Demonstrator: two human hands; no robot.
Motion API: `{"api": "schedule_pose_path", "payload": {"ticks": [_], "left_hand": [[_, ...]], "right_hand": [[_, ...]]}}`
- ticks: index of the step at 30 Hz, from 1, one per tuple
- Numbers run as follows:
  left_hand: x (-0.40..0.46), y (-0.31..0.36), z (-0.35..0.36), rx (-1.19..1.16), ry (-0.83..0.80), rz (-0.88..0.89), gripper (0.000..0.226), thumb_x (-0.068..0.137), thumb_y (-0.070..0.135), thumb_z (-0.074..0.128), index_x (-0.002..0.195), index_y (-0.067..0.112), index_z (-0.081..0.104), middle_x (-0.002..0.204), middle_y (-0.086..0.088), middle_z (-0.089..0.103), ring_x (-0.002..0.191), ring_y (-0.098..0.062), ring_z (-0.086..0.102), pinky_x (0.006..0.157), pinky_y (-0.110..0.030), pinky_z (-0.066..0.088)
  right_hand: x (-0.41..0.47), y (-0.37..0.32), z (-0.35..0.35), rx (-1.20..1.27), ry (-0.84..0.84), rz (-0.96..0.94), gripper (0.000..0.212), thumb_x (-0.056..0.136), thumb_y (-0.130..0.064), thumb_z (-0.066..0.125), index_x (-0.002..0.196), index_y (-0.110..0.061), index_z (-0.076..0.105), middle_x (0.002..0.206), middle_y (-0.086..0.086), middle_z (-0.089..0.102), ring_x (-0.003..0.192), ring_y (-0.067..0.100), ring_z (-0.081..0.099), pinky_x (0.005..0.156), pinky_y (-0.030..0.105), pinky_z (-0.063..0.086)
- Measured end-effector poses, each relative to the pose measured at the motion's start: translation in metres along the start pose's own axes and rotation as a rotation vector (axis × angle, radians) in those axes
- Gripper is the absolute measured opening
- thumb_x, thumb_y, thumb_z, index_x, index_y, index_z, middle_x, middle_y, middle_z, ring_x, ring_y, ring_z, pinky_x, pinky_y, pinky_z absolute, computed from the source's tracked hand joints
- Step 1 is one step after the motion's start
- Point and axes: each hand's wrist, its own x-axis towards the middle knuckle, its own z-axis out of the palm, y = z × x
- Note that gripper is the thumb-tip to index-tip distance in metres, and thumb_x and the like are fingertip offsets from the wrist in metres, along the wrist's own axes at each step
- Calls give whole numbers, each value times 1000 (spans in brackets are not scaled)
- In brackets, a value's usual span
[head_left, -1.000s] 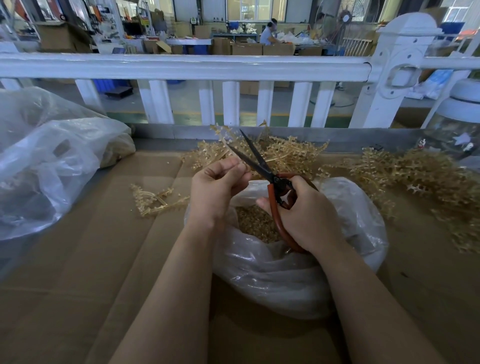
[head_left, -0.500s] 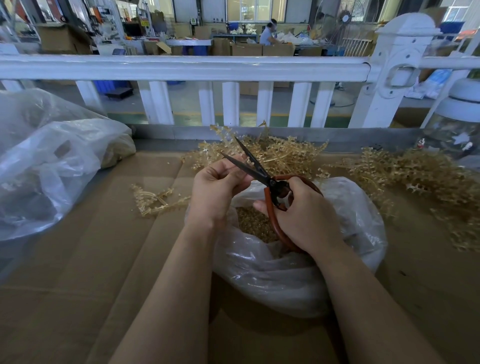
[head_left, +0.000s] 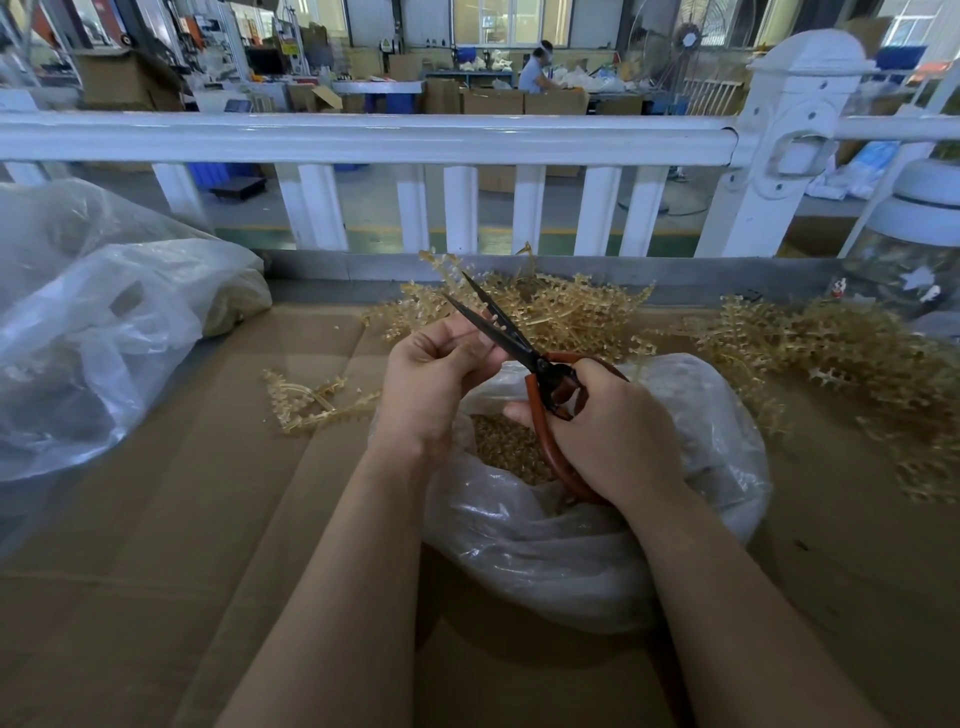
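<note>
Open bag (head_left: 571, 561) directly under both grips, so cut bits drop in. Above it scissors (head_left: 519, 348), blades parted, red handles wrapped by right hand (head_left: 613, 431). At blades, left hand (head_left: 431, 379) pinches sprig (head_left: 496, 318) for cut, mostly hidden by fingers.

The cardboard-covered bench (head_left: 156, 545) carries an open bag (head_left: 571, 571), a bulkier bag (head_left: 104, 338), a jar (head_left: 909, 270) — and tan sprigs (head_left: 841, 358).

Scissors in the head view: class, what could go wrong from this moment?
1. The scissors, gripped by the right hand, stand open with the blades right beside the left hand, which pinches a small plastic sprig; closing them might nick a fingertip.
2. Cut bits could fly past the open bag onto the cardboard.
</note>
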Motion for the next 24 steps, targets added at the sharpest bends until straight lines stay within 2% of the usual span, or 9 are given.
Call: {"api": "schedule_pose_path", "payload": {"ticks": [2,7,12,17,20,24], "left_hand": [[0,0,0,-4,1,3,15,91,-5,57,87,4,68,77,-4,73,71,-12,68,76,-23,57],[1,0,0,-2,16,-2,16,91,-5,58,87,5,69,79,-5,73,75,-14,69,79,-25,57],[2,-1,-1,10,21,1,17,92,-5,58,86,6,70,82,-6,73,78,-17,68,82,-27,57],[1,-1,-2,12,9,9,18,92,-6,57,86,6,70,82,-6,74,76,-14,69,81,-26,57],[1,0,-4,4,3,8,15,90,-2,61,85,7,72,84,-7,73,77,-15,67,80,-25,56],[1,1,-5,11,0,7,14,90,-2,61,86,6,72,85,-9,72,77,-16,66,80,-25,57]], "right_hand": [[0,1,0,-8,-1,1,71,63,-92,39,83,-26,59,67,-20,51,66,7,50,56,23,38],[0,1,0,8,-5,1,67,64,-90,42,82,-28,58,65,-23,47,65,4,49,55,18,35],[0,2,0,-6,2,-5,65,65,-90,44,80,-28,56,66,-21,49,66,7,52,59,25,41],[0,2,0,-7,25,-17,65,66,-89,45,75,-26,55,62,-22,47,58,-1,47,53,19,38],[0,2,1,-12,27,-16,66,66,-88,48,75,-23,57,63,-20,49,61,6,53,56,25,45],[0,0,0,-11,35,-19,58,67,-86,49,76,-29,52,62,-26,41,58,-1,45,52,16,33]]}}
